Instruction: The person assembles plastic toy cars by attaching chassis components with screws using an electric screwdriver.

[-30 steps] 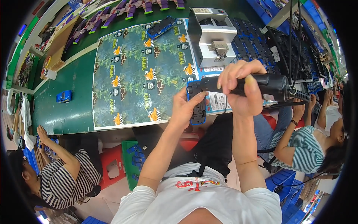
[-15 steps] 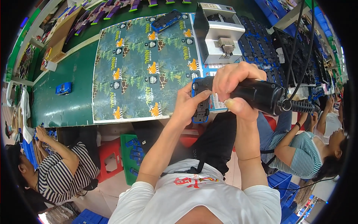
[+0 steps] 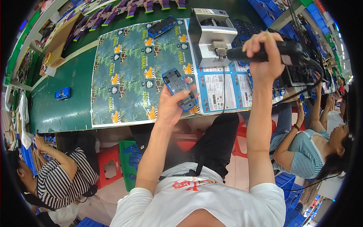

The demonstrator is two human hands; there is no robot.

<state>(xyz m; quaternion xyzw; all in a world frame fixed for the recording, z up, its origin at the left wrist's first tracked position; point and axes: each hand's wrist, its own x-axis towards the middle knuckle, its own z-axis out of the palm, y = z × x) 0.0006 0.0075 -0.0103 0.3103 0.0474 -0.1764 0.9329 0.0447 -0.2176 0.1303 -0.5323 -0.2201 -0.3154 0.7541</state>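
Observation:
My left hand (image 3: 169, 106) is closed round a blue toy car (image 3: 175, 84), whose black-grey underside with its wheels faces up over the front of the bench. In my right hand (image 3: 266, 62) is a black electric screwdriver (image 3: 289, 51), lying nearly level with its narrow end to the left. That end is at the front of a silver screw feeder (image 3: 208, 55), close to its small metal outlet block; whether they touch I cannot tell. Another blue car (image 3: 163, 26) rests wheels up on the animal-print sheet (image 3: 132, 75).
A small blue car (image 3: 62, 93) stands on the green bench (image 3: 41, 109) at left. Rows of car parts (image 3: 244, 32) and black trays (image 3: 298, 73) are at right. A dark cable hangs from the screwdriver. Co-workers sit on both sides; a green crate (image 3: 126, 166) is below.
The screwdriver has left the toy car and moved up to the feeder's front. My left hand has moved left with the car and tilted it, underside still up.

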